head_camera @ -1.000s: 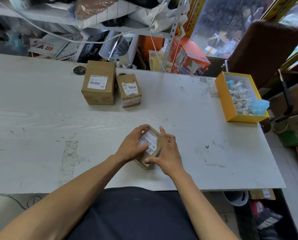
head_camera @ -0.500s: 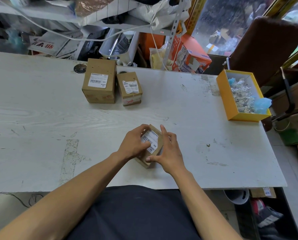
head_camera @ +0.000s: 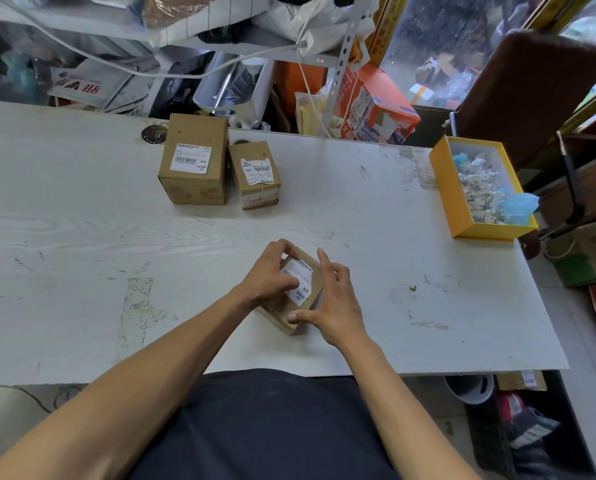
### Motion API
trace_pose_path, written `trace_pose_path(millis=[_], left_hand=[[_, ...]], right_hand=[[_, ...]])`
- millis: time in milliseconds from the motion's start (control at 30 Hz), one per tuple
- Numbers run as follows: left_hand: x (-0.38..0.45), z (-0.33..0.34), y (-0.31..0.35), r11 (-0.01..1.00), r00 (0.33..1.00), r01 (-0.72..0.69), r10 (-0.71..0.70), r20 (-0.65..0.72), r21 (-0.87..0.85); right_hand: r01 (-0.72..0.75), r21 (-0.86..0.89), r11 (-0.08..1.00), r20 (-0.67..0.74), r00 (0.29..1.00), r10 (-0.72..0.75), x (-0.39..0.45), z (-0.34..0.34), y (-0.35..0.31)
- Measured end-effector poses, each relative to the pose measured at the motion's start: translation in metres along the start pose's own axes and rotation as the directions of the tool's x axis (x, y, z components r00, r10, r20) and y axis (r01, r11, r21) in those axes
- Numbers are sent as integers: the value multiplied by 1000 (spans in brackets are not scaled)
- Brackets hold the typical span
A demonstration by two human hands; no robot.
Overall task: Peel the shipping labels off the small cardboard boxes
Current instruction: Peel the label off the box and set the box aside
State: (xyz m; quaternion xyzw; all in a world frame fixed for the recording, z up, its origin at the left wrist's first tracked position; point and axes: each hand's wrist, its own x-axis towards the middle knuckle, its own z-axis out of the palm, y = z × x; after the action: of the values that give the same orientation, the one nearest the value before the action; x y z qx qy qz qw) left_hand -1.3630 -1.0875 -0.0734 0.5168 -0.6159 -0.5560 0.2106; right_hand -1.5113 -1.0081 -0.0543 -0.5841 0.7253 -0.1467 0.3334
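Observation:
A small cardboard box (head_camera: pixel 315 277) lies near the table's front edge with a white shipping label (head_camera: pixel 299 279) on its top face. My left hand (head_camera: pixel 270 275) lies over the box's left side, its fingers curled onto the label and the far edge. My right hand (head_camera: pixel 331 299) holds the box from the right, thumb at the near corner and index finger raised along the right side. Two more labelled boxes stand at the back: a larger box (head_camera: pixel 194 161) and a smaller box (head_camera: pixel 255 174) beside it, whose label looks wrinkled.
A yellow tray (head_camera: pixel 452 199) with crumpled white paper scraps and a blue piece sits at the table's right side. The white table (head_camera: pixel 81 237) is scuffed. Clutter, shelves and an orange carton (head_camera: pixel 376 105) stand behind the table; a dark chair back is at the far right.
The view has shifted slightly. My left fingers have moved further over the label, and my right hand's fingers have opened a little along the box's right side.

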Motion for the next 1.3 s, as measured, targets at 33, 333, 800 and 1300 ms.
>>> trace_pose_path(millis=[33, 333, 800, 1300], left_hand=[[0, 0, 0, 1000, 1000, 0, 0, 2, -10], [-5, -1, -12, 998, 983, -38, 28, -180, -57], [11, 11, -5, 992, 952, 9, 29, -304, 123], [14, 59, 10, 994, 899, 104, -75, -431, 45]], right_hand=[[0, 1, 1000, 1, 1000, 0, 0, 0, 0], [18, 33, 999, -15, 1000, -17, 0, 1, 1], [57, 57, 997, 27, 998, -59, -1, -8, 9], [110, 106, 988, 96, 988, -120, -11, -39, 38]])
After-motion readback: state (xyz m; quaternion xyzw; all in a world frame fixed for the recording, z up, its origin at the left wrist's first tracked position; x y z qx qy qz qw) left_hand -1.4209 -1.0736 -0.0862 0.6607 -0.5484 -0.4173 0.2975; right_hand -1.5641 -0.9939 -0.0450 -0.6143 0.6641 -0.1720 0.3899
